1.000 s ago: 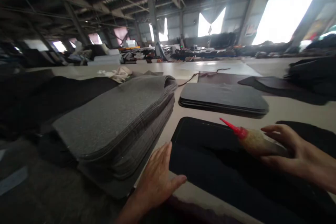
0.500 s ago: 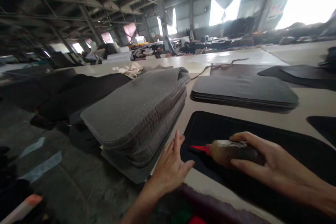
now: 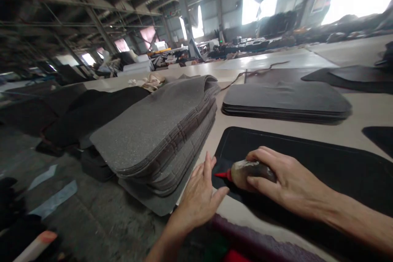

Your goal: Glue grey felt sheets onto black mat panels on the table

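A matt black panel (image 3: 331, 163) is lying flat on the pale, smooth table (image 3: 357, 133), its corners rounding off and a thin light line running just inside its edge. At its twelve o'clock, a stack (image 3: 285, 98) of dark grey, leathery sheets is resting, likewise round-cornered, the top sheet showing faint wrinkles. Toward ten o'clock from the panel, a thick pile (image 3: 156, 125) of grey, speckled, felt-like sheets is rising, its layered side creasing and its far end curling over. Black cloth (image 3: 101, 108) is spreading at the pile's nine o'clock, and a crumpled beige rag (image 3: 150, 81) is lying near its twelve.

The right grip (image 3: 278, 176) is wrapping around the bottle (image 3: 241, 172), fingers lying over the top and thumb bracing below. The bottle is pointing out of that grip toward nine o'clock, above the panel's nine o'clock end. The left grip (image 3: 201, 196) is holding nothing, its fingers extending just beside the nozzle (image 3: 222, 175); whether they are touching the panel cannot be told.

The bottle is showing a rounded, amber-brown body, whitish smears marking its upper side, and is tapering into that slim red nozzle.
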